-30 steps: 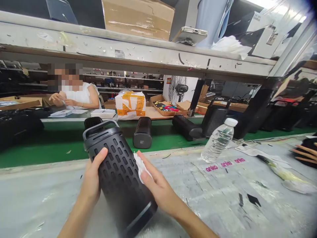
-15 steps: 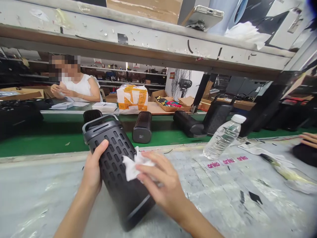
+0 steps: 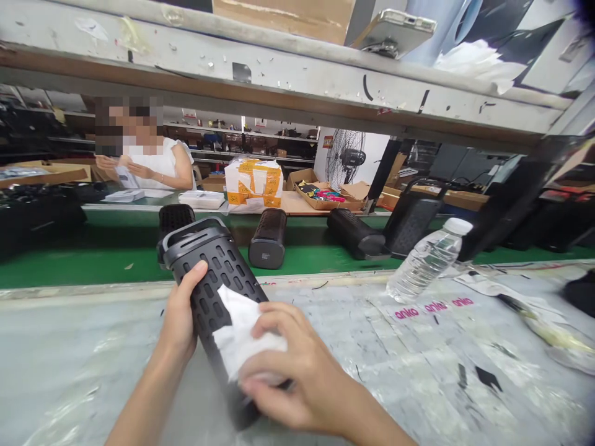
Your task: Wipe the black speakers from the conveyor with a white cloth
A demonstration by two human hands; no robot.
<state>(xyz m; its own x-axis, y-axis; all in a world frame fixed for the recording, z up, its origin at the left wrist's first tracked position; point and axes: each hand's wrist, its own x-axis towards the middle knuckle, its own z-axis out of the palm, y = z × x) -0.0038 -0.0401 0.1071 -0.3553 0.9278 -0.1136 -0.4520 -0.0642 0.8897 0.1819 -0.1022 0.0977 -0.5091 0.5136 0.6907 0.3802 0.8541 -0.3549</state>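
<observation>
A tall black cylindrical speaker (image 3: 211, 272) with a perforated grille and a handle on top leans back on the grey worktable (image 3: 372, 353). My left hand (image 3: 181, 319) grips its left side, thumb across the grille. My right hand (image 3: 283, 365) is closed over a white cloth (image 3: 237, 334) and presses it against the speaker's lower front, covering that part of the body.
A clear water bottle (image 3: 430, 260) lies tilted at the right. Other black speakers (image 3: 267, 238) sit on the green conveyor belt (image 3: 93, 263) behind. A person in white sits across the belt at the left. Cardboard boxes, a fan and an overhead shelf lie beyond.
My right hand has swung from the speaker's right side round to its lower front, drawing the cloth down the grille. The speaker has tipped slightly. The hand at the far right edge has gone.
</observation>
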